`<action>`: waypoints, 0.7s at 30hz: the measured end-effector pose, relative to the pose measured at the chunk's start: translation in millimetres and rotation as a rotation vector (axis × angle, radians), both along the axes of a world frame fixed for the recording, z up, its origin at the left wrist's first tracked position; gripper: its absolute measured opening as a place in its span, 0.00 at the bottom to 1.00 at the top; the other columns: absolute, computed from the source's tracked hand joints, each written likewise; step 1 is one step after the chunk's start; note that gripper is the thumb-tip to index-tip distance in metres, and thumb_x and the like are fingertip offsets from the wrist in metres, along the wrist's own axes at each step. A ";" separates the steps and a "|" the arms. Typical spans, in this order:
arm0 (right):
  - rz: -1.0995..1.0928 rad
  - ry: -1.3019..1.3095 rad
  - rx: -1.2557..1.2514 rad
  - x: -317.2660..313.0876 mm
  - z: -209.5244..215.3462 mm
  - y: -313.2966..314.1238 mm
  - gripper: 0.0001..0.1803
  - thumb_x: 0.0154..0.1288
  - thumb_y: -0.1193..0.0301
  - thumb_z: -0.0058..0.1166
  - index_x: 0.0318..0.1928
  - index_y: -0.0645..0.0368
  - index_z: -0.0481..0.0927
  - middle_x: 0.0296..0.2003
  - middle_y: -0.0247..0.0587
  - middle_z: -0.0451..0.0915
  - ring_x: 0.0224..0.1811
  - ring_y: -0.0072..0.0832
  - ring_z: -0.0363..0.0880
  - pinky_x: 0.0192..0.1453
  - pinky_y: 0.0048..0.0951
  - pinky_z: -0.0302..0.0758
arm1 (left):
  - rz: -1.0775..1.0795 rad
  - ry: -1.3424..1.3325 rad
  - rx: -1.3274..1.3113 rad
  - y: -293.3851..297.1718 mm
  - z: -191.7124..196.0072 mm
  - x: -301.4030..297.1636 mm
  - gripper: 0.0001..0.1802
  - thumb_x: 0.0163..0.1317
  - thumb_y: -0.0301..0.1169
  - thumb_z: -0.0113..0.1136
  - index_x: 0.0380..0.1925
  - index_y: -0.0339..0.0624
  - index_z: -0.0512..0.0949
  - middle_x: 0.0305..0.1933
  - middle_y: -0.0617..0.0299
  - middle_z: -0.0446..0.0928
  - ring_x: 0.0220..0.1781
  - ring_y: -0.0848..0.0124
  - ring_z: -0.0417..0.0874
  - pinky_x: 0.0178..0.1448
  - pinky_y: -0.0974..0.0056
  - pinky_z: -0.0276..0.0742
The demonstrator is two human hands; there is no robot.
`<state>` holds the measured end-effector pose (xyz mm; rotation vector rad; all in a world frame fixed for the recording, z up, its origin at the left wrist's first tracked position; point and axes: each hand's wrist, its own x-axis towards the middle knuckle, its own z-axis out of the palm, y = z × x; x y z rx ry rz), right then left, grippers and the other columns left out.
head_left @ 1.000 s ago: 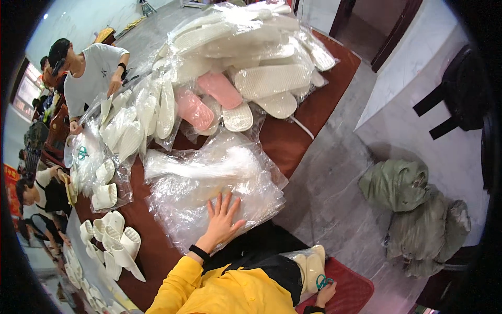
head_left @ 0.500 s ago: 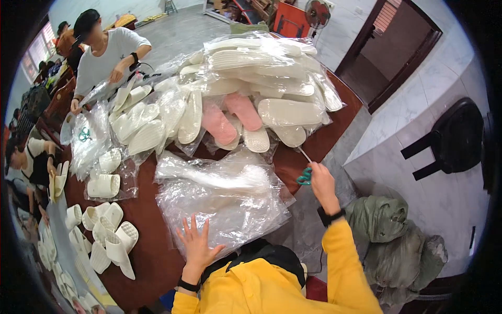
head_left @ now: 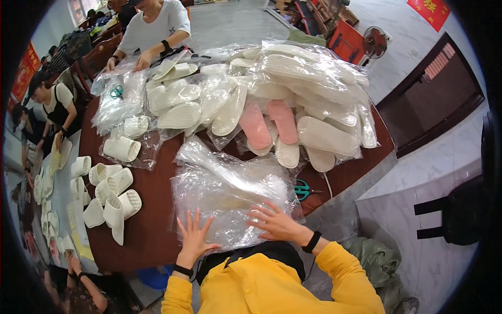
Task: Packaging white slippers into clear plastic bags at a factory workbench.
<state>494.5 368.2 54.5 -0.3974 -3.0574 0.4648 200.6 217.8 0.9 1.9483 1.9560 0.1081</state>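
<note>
Head view | stack of clear plastic bags [head_left: 230, 201] at table [head_left: 151, 230] near edge, long axis running away from person | left hand [head_left: 194, 238] and right hand [head_left: 274, 222] spread wide, flat on stack's near end

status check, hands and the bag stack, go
Left hand and right hand flat, open on clear bag stack. Scissors beside it.

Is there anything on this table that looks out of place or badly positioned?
The green-handled scissors lie close to the edge of the brown table, beside the stack of clear plastic bags under both hands. Two pink slippers stand out among the white ones.
</note>
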 end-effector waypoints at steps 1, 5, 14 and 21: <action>0.002 -0.042 -0.027 6.2 -22.2 -2.7 0.37 0.58 0.51 0.60 0.67 0.41 0.66 0.71 0.36 0.59 0.75 0.39 0.52 0.78 0.51 0.41 | 0.003 0.035 -0.027 1.4 -6.0 -3.7 0.59 0.36 0.66 0.68 0.71 0.63 0.59 0.79 0.48 0.40 0.79 0.41 0.34 0.71 0.26 0.24; -0.001 -0.041 -0.075 19.0 -61.8 17.6 0.42 0.58 0.48 0.59 0.72 0.35 0.58 0.73 0.32 0.55 0.76 0.37 0.50 0.79 0.50 0.40 | -0.003 0.040 -0.116 12.4 -7.5 -6.3 0.58 0.39 0.65 0.69 0.72 0.62 0.57 0.79 0.52 0.40 0.79 0.43 0.34 0.71 0.25 0.28; 0.012 -0.017 -0.085 24.3 -73.0 21.7 0.48 0.51 0.50 0.64 0.72 0.36 0.57 0.73 0.31 0.55 0.77 0.37 0.48 0.79 0.49 0.40 | 0.857 -0.212 0.251 15.5 -48.1 -56.5 0.38 0.61 0.45 0.62 0.63 0.31 0.63 0.65 0.40 0.64 0.68 0.44 0.61 0.72 0.48 0.55; 0.014 0.053 -0.235 19.4 -72.6 28.1 0.38 0.56 0.64 0.64 0.68 0.44 0.66 0.68 0.39 0.64 0.71 0.43 0.60 0.75 0.48 0.54 | 0.889 -0.447 -0.123 5.0 -20.5 -36.9 0.32 0.58 0.39 0.64 0.57 0.30 0.69 0.50 0.43 0.75 0.50 0.50 0.78 0.56 0.53 0.73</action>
